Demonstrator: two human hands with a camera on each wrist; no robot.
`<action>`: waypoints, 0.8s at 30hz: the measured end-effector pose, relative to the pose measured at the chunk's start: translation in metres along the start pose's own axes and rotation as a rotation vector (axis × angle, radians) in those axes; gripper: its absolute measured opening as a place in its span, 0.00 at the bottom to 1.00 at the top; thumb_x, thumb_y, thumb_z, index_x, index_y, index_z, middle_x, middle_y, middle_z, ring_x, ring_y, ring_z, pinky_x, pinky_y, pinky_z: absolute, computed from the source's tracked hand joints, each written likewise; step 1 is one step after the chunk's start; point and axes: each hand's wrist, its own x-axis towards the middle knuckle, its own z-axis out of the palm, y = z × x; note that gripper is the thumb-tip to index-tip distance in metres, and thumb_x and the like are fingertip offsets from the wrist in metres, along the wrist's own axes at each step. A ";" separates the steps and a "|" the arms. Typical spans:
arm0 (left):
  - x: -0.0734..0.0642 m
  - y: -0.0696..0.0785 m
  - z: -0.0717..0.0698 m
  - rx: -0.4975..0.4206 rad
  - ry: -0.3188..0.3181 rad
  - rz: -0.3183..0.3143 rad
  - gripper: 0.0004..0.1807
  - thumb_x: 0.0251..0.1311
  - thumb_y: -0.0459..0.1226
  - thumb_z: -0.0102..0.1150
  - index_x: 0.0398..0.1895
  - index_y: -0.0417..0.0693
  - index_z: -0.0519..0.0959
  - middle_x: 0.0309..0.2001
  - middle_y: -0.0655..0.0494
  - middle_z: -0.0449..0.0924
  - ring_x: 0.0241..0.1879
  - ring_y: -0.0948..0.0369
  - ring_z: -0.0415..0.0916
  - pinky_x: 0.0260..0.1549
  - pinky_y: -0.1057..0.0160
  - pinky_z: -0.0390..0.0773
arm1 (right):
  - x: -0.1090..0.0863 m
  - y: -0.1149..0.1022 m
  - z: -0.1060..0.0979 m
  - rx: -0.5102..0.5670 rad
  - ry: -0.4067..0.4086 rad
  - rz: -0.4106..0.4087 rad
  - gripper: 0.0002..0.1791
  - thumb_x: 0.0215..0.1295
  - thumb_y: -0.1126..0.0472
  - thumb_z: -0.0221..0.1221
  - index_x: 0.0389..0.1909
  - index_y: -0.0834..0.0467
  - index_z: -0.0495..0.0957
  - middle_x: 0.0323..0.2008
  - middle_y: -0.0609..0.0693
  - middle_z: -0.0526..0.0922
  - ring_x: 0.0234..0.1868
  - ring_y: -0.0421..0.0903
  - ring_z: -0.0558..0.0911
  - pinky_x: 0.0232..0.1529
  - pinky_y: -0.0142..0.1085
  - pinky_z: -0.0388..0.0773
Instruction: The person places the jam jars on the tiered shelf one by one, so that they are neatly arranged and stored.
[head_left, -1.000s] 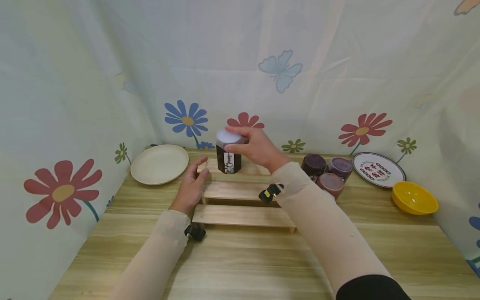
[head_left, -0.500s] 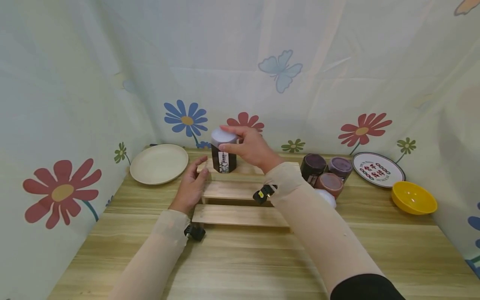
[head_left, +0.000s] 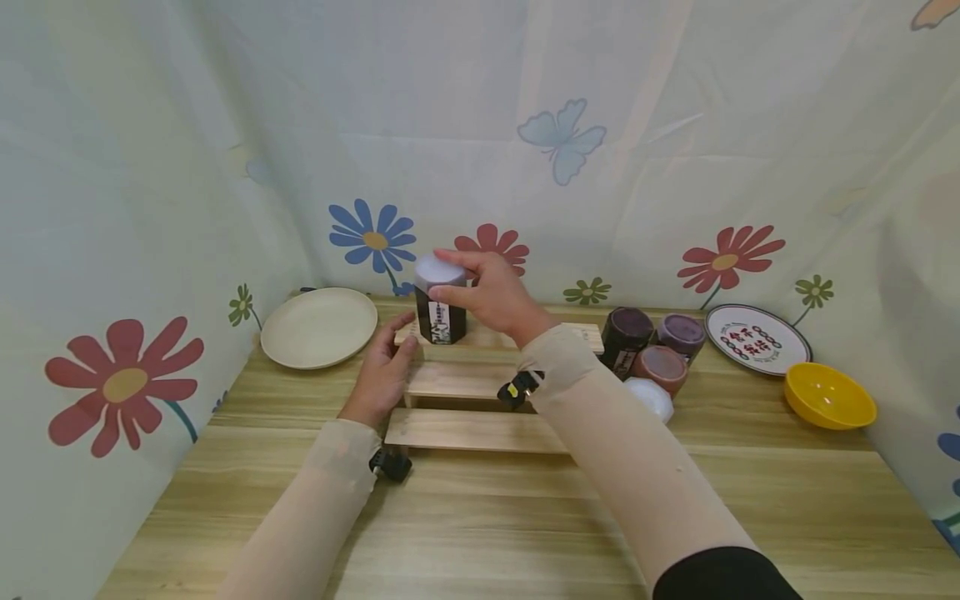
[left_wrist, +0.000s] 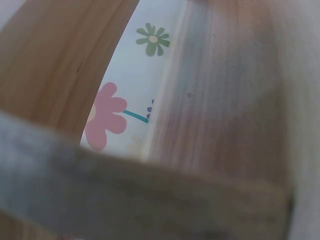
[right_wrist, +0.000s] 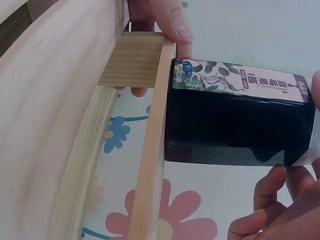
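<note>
A dark, many-sided blueberry jam jar [head_left: 439, 323] with a white lid stands upright at the left part of the top step of a wooden tiered rack [head_left: 480, 431]. My right hand [head_left: 498, 296] grips the jar by its lid from the right, thumb in front. In the right wrist view, the jar [right_wrist: 240, 130] has its base against the top board and its fruit label showing. At the rack's left end, my left hand [head_left: 382, 375] holds the top step; its thumb [right_wrist: 172, 20] lies at the board's corner, fingers underneath. The left wrist view shows only the rack's boards [left_wrist: 220, 100] close up.
Several more jars cluster right of the rack: a dark one [head_left: 628, 329], a purple-lidded one [head_left: 680, 333], a reddish-lidded one [head_left: 662, 367] and a white-lidded one [head_left: 651, 396]. A cream plate [head_left: 318, 329] leans left; a patterned plate [head_left: 757, 340] and yellow bowl [head_left: 828, 396] are right.
My right hand has moved the jam jar a short way left along the top step. My left hand has stayed at the rack's end.
</note>
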 end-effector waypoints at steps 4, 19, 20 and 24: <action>0.000 0.000 0.001 0.001 -0.001 -0.006 0.28 0.84 0.41 0.47 0.82 0.51 0.61 0.68 0.42 0.70 0.48 0.56 0.70 0.45 0.67 0.71 | 0.002 0.002 0.002 0.009 0.008 -0.002 0.33 0.66 0.60 0.74 0.72 0.52 0.77 0.70 0.54 0.79 0.59 0.50 0.83 0.58 0.42 0.80; 0.000 0.004 0.001 -0.021 0.011 -0.006 0.28 0.83 0.38 0.48 0.82 0.47 0.62 0.57 0.35 0.73 0.43 0.54 0.71 0.40 0.68 0.71 | 0.001 0.001 0.001 0.004 -0.019 -0.014 0.34 0.67 0.60 0.73 0.74 0.51 0.75 0.67 0.54 0.80 0.59 0.51 0.82 0.59 0.44 0.80; -0.001 0.007 0.001 -0.025 0.008 -0.007 0.28 0.83 0.37 0.48 0.82 0.46 0.62 0.56 0.33 0.73 0.43 0.53 0.71 0.40 0.68 0.71 | 0.001 0.001 -0.001 -0.007 -0.033 -0.015 0.35 0.68 0.59 0.72 0.74 0.50 0.75 0.67 0.54 0.80 0.59 0.51 0.82 0.59 0.44 0.80; -0.007 0.025 0.001 -0.035 0.000 -0.003 0.27 0.83 0.35 0.48 0.81 0.42 0.62 0.52 0.30 0.73 0.41 0.52 0.71 0.38 0.68 0.72 | 0.000 -0.001 -0.009 -0.067 -0.098 -0.025 0.37 0.69 0.58 0.71 0.78 0.48 0.70 0.68 0.52 0.79 0.59 0.50 0.80 0.59 0.45 0.78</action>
